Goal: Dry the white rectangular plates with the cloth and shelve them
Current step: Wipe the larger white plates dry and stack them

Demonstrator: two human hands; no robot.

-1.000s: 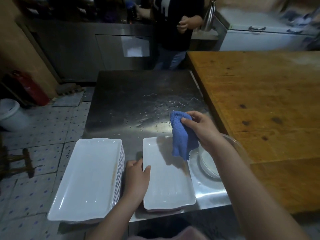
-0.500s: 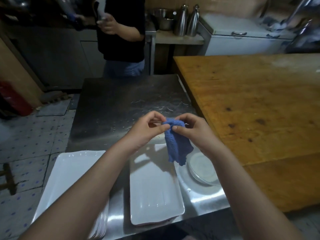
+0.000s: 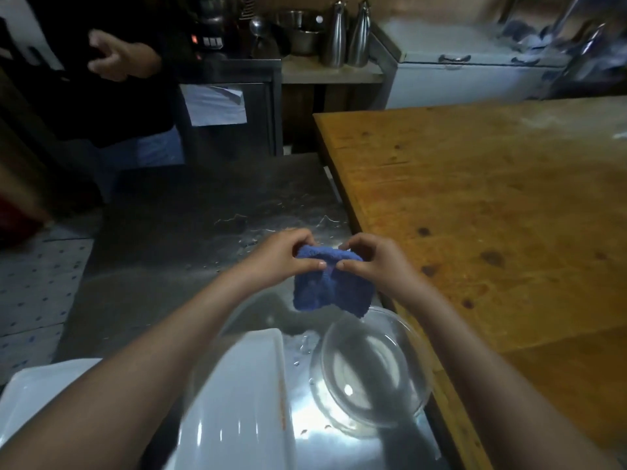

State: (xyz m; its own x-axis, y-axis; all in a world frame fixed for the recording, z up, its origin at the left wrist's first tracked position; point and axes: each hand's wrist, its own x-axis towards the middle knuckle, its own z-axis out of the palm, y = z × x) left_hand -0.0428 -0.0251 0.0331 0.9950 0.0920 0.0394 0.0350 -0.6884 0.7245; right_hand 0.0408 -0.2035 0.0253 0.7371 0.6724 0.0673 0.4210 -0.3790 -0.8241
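**Steel worktop, dim kitchen: cloth held up, plates lying below**

Wet steel table (image 3: 190, 232) down the middle, scattered drops across its far half, flanked on the right by a worn wooden table (image 3: 492, 215). Above the steel, raised clear of it, blue cloth (image 3: 329, 290), pinched along its top edge by both hands. Left hand (image 3: 281, 259) on the left corner, right hand (image 3: 376, 262) on the right, fingers curled over the fold. Thumbs pressed on the near face, almost meeting in the middle. Rest of the cloth hanging loose below the knuckles, lower right corner just over the far rim of a clear glass bowl (image 3: 369, 378); touching or not, impossible to tell.

Nearer the camera, flat on the steel and just left of the bowl, white rectangular plate (image 3: 244, 401). Blurred, with an orange-brown smear along its right rim, partly crossed by the left forearm. Further left, at the table's near corner, second white plate (image 3: 40, 391), mostly hidden under that same forearm. Both plates below the cloth, untouched by either hand.

Beyond the table, at far left, another person (image 3: 112, 59) in dark clothing, one hand lifted. Behind, a counter with two steel bottles (image 3: 334, 35) and a metal pot (image 3: 298, 32). White chest freezer (image 3: 475, 79) to the right, patterned floor tiles (image 3: 34, 283) to the left.
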